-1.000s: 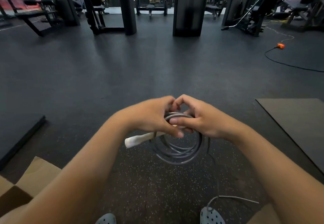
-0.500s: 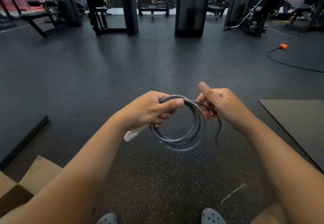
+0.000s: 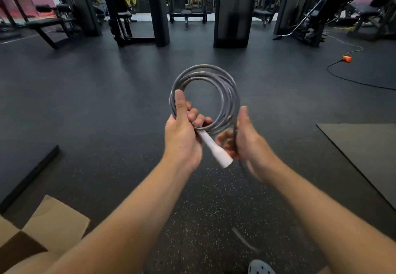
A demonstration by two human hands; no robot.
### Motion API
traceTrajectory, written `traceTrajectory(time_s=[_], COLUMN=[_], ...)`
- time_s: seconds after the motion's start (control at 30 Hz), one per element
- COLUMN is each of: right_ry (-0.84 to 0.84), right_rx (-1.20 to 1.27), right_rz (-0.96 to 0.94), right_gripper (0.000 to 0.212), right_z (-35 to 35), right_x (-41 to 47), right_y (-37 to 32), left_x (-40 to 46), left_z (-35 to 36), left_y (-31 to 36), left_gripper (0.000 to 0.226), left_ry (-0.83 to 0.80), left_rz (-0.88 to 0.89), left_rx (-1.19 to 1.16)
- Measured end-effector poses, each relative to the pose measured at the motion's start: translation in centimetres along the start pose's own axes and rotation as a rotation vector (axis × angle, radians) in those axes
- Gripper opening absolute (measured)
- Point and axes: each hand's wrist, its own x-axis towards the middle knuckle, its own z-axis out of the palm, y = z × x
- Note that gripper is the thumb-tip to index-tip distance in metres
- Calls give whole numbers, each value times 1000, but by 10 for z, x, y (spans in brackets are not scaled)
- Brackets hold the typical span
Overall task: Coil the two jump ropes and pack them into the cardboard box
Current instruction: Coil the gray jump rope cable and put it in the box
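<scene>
A grey jump rope point(image 3: 227, 93) is wound into a round coil of several loops, held upright in front of me at chest height. My left hand point(image 3: 182, 136) grips the coil's lower left side, thumb up along the loops, together with the rope's white handle point(image 3: 214, 147), which points down and to the right. My right hand point(image 3: 246, 138) closes around the loose tail of the rope beside the coil's lower right. That blurred tail point(image 3: 242, 239) hangs down toward the floor. The open cardboard box point(image 3: 53, 220) sits at the bottom left. A second jump rope is not visible.
Dark speckled rubber floor lies below me. A black mat point(image 3: 364, 155) lies to the right and another mat edge point(image 3: 27, 177) to the left. Gym machines and benches stand along the back. A black cable with an orange plug point(image 3: 346, 58) runs at far right. My shoe point(image 3: 260, 268) shows below.
The coil has risen and turned upright to face me. My left hand has rotated so the white handle now points down-right. My right hand has dropped lower along the loose tail.
</scene>
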Motion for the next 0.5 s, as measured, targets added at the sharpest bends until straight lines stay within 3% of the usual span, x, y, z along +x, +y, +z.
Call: traceTrajectory(time_s=[0.07,0.17,0.2,0.33,0.5], right_ry=[-42,104,166,292,192], right_rx=[51,157,185,163,154], right_rz=[-44,-165,-184,-199,-106], right_gripper=[81,38,32,24,26], right_z=[26,46,48,35,24], right_x=[-11,-17,-17,-12,-14], right_y=[1,5,4,-4,-11], left_x=[-1,-5,-6,-13,-19], left_z=[4,4,2,-7,-12], left_y=[-8,-13,-14,-23,-26], left_gripper=[39,41,42,45,50], left_ry=[82,166,186,163,91], left_rz=[51,129,143,110,59], left_rx=[-40,116,191,497,523])
